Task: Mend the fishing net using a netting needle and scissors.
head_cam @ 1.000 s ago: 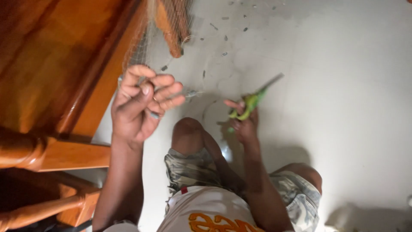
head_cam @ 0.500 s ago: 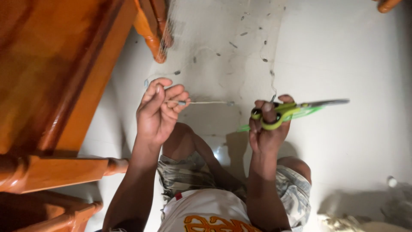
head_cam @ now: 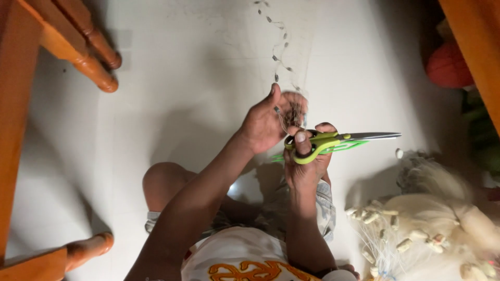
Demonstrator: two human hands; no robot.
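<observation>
Right hand [head_cam: 304,166] grips green scissors [head_cam: 333,143]; left hand [head_cam: 268,125] pinches netting [head_cam: 292,112].

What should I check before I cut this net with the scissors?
1. Left hand pinching the net: ok.
2. Right hand in the scissors handles, thumb through a loop: ok.
3. Blades pointing away from the left hand: ok.
4. Blades open around a strand: not ok, they look closed and beside the net.
5. Which strand gets cut: cannot tell, the mesh is too fine.
6. Pile of net with floats lying apart from the blades: ok.
</observation>
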